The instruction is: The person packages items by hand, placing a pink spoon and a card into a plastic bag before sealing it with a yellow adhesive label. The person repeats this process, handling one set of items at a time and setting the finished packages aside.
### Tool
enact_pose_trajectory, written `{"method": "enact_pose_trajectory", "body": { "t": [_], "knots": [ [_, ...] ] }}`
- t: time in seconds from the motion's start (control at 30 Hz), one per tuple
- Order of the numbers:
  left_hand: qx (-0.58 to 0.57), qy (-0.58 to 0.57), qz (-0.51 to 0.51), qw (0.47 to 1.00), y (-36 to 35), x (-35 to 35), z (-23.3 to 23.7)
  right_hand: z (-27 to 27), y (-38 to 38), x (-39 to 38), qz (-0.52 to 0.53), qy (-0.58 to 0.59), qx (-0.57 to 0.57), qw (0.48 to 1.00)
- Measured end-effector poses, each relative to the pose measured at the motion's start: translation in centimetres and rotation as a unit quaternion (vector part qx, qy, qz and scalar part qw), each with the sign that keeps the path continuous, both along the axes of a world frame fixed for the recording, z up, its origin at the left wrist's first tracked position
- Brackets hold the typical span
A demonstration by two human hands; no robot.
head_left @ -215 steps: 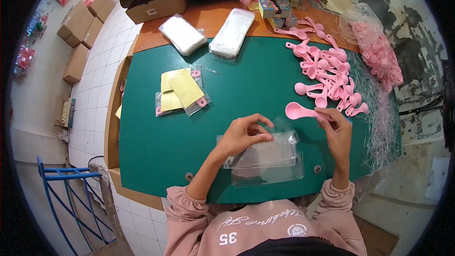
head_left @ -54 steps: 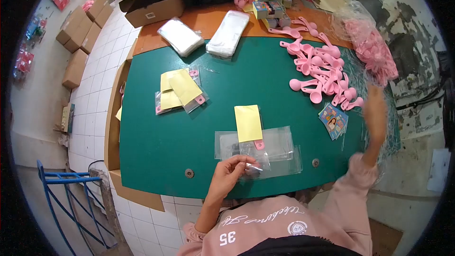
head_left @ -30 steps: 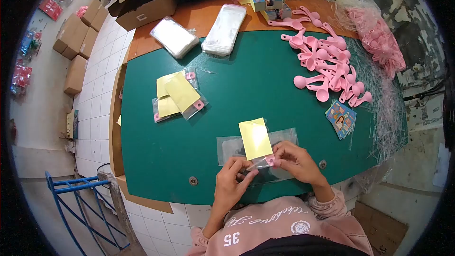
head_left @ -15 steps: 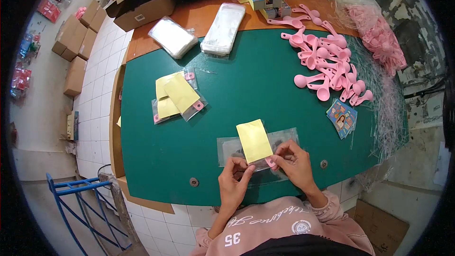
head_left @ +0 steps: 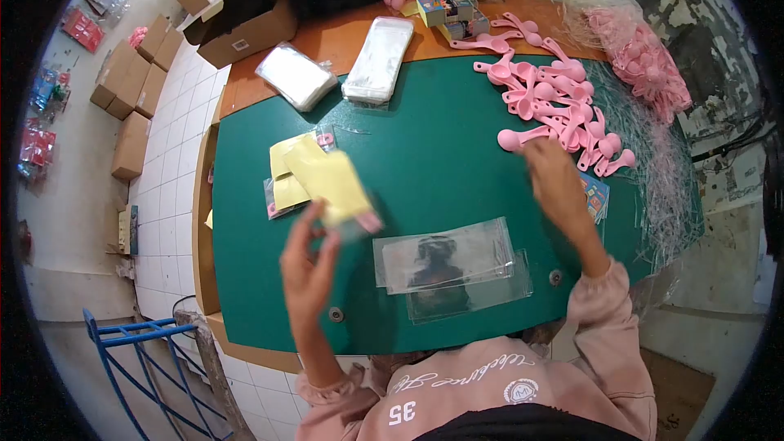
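My left hand (head_left: 306, 265) pinches the near end of a clear packet with a yellow card (head_left: 341, 188) and a bit of pink at its corner, blurred by motion. The packet is over a small pile of similar yellow-card packets (head_left: 287, 189). My right hand (head_left: 559, 188) reaches to the near left edge of a heap of pink measuring spoons (head_left: 563, 106). Its fingertips are at one spoon (head_left: 510, 140); whether they grip it cannot be made out. Flat clear plastic bags (head_left: 482, 257) lie in front of me. My right hand partly hides a stack of printed cards (head_left: 596, 192).
Two stacks of clear bags (head_left: 380, 61) lie toward the far side of the green table (head_left: 433, 163). Bundled cards (head_left: 449, 8) and a bag of pink spoons (head_left: 641, 61) are at the back. An open cardboard box (head_left: 249, 33) stands at the far left.
My left hand has carried the yellow-card packet leftward from the flat bags to the pile. My right hand has let go of it and moved up and right to the spoons.
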State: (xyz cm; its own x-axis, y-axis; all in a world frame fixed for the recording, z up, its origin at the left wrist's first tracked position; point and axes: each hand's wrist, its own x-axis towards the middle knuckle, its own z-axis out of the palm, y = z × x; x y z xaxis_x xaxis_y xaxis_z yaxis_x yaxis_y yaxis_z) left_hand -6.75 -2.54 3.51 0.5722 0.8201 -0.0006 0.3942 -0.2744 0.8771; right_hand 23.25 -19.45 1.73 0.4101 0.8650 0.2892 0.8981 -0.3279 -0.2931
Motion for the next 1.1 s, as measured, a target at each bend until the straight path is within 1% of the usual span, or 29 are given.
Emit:
{"method": "enact_pose_trajectory", "body": {
  "t": [0.03, 0.07, 0.1, 0.13, 0.17, 0.23, 0.27, 0.33, 0.37, 0.4, 0.43, 0.5, 0.53, 0.57, 0.63, 0.67, 0.77, 0.8, 0.9, 0.97, 1.0, 1.03, 1.1],
  "knots": [
    [0.110, 0.075, 0.009, 0.991, 1.7, -0.3, 0.0, -1.0, 0.5, 2.1, -0.005, -0.088, 0.028, 0.996],
    [0.114, 0.073, 0.012, 0.991, 2.4, 0.0, 0.0, -1.4, 0.6, 3.3, -0.003, -0.091, 0.033, 0.995],
    [0.268, 0.209, 0.063, 0.938, 2.9, 0.2, -0.1, -1.7, 0.7, 4.2, -0.009, -0.123, -0.002, 0.992],
    [0.407, 0.338, 0.113, 0.841, 3.4, 0.5, -0.1, -1.9, 0.8, 4.9, -0.013, -0.155, -0.037, 0.987],
    [0.407, 0.341, 0.120, 0.839, 3.7, 1.5, -0.3, -2.2, 0.9, 5.3, -0.006, -0.155, -0.033, 0.987],
    [0.366, 0.322, 0.013, 0.873, 4.1, 4.1, -1.0, -2.7, 0.9, 5.7, -0.007, -0.143, -0.054, 0.988],
    [0.365, 0.324, 0.020, 0.873, 4.9, 4.4, -2.0, -3.0, 1.0, 5.9, -0.001, -0.158, -0.046, 0.986],
    [0.358, 0.351, -0.048, 0.864, 6.4, 5.1, -4.2, -3.1, 0.9, 6.1, 0.014, -0.162, -0.028, 0.986],
    [0.360, 0.349, -0.044, 0.864, 6.9, 5.1, -4.5, -3.1, 0.9, 6.1, 0.021, -0.163, -0.012, 0.986],
    [0.342, 0.358, -0.047, 0.868, 7.5, 4.9, -4.6, -2.6, 0.9, 5.6, 0.023, -0.137, 0.001, 0.990],
    [0.323, 0.366, -0.050, 0.871, 8.0, 4.6, -4.8, -2.3, 0.9, 5.4, 0.024, -0.140, 0.002, 0.990],
    [0.324, 0.360, -0.037, 0.874, 9.4, 3.4, -5.3, -2.0, 1.0, 4.9, 0.026, -0.096, 0.032, 0.995],
    [0.329, 0.342, -0.013, 0.880, 10.3, 2.6, -5.8, -1.8, 1.0, 4.7, 0.018, -0.048, 0.046, 0.998],
    [0.334, 0.325, 0.011, 0.885, 11.1, 1.6, -6.0, -1.6, 1.1, 4.3, 0.024, -0.049, 0.046, 0.997],
    [0.365, 0.316, 0.045, 0.875, 12.5, -0.8, -6.2, -1.0, 1.3, 3.7, 0.003, 0.048, 0.103, 0.994],
    [0.380, 0.315, 0.059, 0.868, 13.5, -2.3, -6.5, -0.7, 1.1, 3.5, 0.006, 0.049, 0.122, 0.991],
    [0.421, 0.303, 0.090, 0.850, 16.7, -6.8, -7.8, 0.4, 0.6, 2.5, -0.018, 0.065, 0.132, 0.989],
    [0.425, 0.307, 0.104, 0.845, 17.0, -7.9, -7.5, 0.7, 0.3, 2.2, -0.019, 0.065, 0.129, 0.989],
    [0.387, 0.275, 0.117, 0.872, 18.8, -11.8, -7.8, 1.2, -0.6, 1.5, -0.020, 0.093, 0.135, 0.986],
    [0.400, 0.244, 0.144, 0.871, 19.9, -14.9, -9.0, 1.3, -1.3, 1.3, -0.019, 0.063, 0.129, 0.990],
    [0.425, 0.255, 0.144, 0.856, 20.8, -16.8, -10.0, 1.3, -1.6, 1.3, -0.020, 0.056, 0.126, 0.990],
    [0.424, 0.257, 0.143, 0.857, 21.5, -18.7, -10.9, 1.5, -1.8, 1.0, -0.021, 0.058, 0.125, 0.990],
    [0.419, 0.390, 0.192, 0.798, 22.2, -21.5, -12.0, 1.8, -2.1, 0.3, -0.058, 0.018, 0.111, 0.992]
  ]
}}
